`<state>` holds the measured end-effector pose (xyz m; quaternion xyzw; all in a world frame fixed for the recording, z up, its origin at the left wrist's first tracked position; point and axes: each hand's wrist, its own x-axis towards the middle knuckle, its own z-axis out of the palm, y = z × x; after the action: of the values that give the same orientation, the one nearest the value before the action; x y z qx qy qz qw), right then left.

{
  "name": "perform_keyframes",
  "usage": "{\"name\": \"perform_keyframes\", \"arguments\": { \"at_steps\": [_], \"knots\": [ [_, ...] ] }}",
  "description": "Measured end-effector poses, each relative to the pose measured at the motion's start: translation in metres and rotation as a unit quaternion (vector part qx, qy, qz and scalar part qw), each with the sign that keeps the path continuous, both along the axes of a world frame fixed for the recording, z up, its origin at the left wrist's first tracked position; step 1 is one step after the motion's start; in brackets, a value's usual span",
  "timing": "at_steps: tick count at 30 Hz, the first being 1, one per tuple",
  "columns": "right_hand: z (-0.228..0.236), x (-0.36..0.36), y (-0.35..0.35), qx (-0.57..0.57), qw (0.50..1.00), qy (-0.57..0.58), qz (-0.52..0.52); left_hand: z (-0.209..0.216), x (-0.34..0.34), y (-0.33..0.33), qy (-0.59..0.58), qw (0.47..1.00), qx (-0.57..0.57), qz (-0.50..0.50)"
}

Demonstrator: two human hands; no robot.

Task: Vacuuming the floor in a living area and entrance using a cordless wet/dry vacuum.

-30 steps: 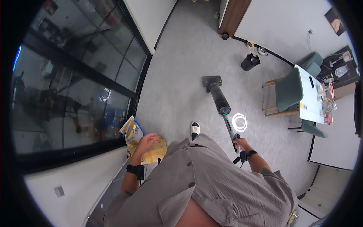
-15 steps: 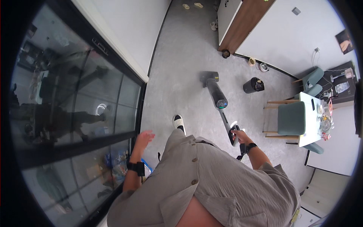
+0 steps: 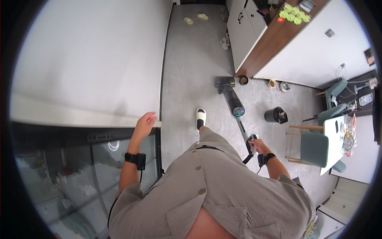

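My right hand (image 3: 259,146) is closed round the looped handle of an upright vacuum cleaner (image 3: 232,101). The cleaner slants away from me, with a dark body, a grey stem and a lit round display. Its wide floor head (image 3: 225,82) rests on the grey floor, just left of a small dark bowl (image 3: 243,80). My left hand (image 3: 145,124) hangs in the air by the wall corner, fingers loosely apart with nothing in them. A black band with a small box sits on each wrist.
A black bin (image 3: 275,115) stands right of the cleaner. Two more bowls (image 3: 272,83) line the right wall. Green chairs (image 3: 314,149) surround a white table (image 3: 333,135). A white cabinet (image 3: 244,34) is ahead right. Slippers (image 3: 188,20) lie far ahead. A glass door (image 3: 103,171) is left.
I have stepped forward, so the glass door has slid back and the cabinet looks nearer. The cleaner's head has come close to the dark bowl. My left hand has swung slightly forward.
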<state>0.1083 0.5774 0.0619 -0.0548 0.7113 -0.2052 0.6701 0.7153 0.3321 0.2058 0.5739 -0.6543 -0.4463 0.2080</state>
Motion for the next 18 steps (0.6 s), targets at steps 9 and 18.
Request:
{"name": "perform_keyframes", "arguments": {
  "at_steps": [9,18],
  "knots": [
    [0.016,-0.023,-0.243,-0.014,0.999,-0.013,-0.037,0.003,-0.029,-0.247,0.019,0.996,0.089,0.027],
    [0.037,-0.010,-0.390,0.000,0.994,0.104,-0.024,-0.025,-0.094,-0.598,0.019,0.994,-0.012,-0.111]
  ]
}}
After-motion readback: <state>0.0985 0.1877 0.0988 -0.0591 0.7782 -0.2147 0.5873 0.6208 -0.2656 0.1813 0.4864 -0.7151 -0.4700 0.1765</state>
